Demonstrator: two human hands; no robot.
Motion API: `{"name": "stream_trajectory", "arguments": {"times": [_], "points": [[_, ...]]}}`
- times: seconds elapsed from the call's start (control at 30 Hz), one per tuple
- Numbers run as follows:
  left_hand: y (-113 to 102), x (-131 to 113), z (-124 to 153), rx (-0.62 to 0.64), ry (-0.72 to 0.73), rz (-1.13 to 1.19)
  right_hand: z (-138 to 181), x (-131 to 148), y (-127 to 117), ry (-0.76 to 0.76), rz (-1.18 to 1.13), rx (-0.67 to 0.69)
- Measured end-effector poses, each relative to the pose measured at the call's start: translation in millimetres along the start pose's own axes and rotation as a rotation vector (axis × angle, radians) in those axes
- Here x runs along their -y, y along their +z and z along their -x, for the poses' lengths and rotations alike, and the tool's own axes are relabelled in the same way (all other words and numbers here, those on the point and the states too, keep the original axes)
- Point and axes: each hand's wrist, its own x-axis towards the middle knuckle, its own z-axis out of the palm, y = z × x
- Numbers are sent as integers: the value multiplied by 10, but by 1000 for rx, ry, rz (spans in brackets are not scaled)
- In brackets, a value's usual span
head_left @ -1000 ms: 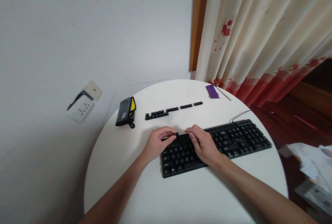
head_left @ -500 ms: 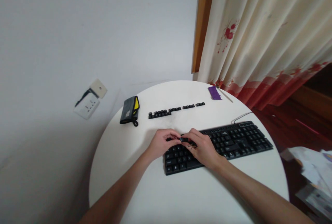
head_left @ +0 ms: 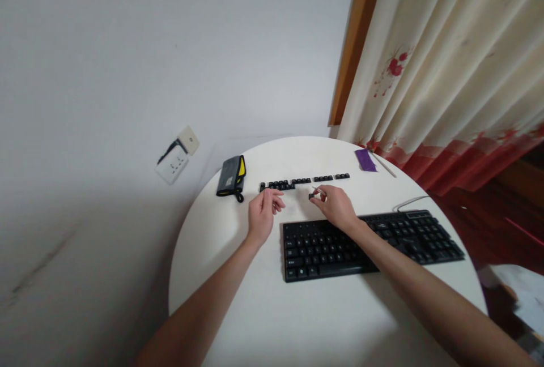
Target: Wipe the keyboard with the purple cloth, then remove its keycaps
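Observation:
A black keyboard (head_left: 331, 247) lies on the white round table (head_left: 229, 299), and its upper left part shows a bare strip without keycaps. Between the fingertips of my right hand (head_left: 335, 205) is a small black keycap (head_left: 311, 196), held just past the keyboard's far edge. A thin pale sliver also shows by those fingers, too small to name. My left hand (head_left: 262, 214) hovers left of the keyboard with loosely bent fingers apart and nothing in them. It is close to the rows of loose keycaps (head_left: 301, 181), and covers a little of the lower row.
A grey and yellow pouch (head_left: 232, 177) lies at the table's left edge. Toward the back right are a purple cloth piece (head_left: 366, 160) and a thin pale stick (head_left: 383, 164). The keyboard's cable (head_left: 410, 201) curves off to the right. A floral curtain (head_left: 425, 72) hangs behind.
Both hands have left the keyboard's upper left and moved away toward the keycap rows. They have separated; the right carries a keycap, the left has opened. The view has shifted left.

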Motion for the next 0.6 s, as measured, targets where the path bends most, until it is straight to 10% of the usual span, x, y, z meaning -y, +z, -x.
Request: {"name": "stream_trajectory", "arguments": {"times": [0.6], "points": [[-38,23,-29,-18,-40,27,-467,49,401,87,170,179]]}}
